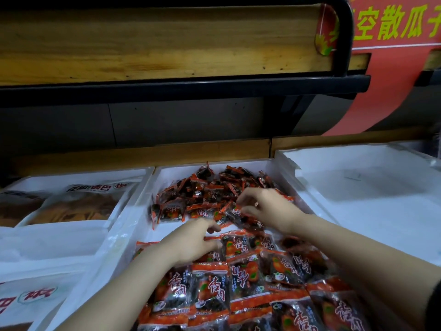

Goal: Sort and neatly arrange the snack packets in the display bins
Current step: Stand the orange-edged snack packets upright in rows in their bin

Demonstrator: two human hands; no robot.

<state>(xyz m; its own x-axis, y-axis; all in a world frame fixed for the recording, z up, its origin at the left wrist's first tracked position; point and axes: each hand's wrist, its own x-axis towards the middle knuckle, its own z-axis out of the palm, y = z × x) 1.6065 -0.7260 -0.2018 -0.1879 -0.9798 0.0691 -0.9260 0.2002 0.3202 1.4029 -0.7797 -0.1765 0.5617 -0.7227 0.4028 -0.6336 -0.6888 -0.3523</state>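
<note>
Red snack packets in the middle white bin, loose heap at far end, neat rows nearer, right hand pinching one packet at the heap's near edge, left hand curled at the rows' far edge, grip unclear.

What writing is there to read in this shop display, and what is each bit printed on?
"空散瓜子": yellow characters on the red banner, cut off at the picture's edge.
"杏肉": white characters on the red snack packets.
"巴": on the pale bags to the left; the rest of that name and the red oval mark beside it are too blurred to read.
Small print on the packets: too small and blurred to read.
</note>
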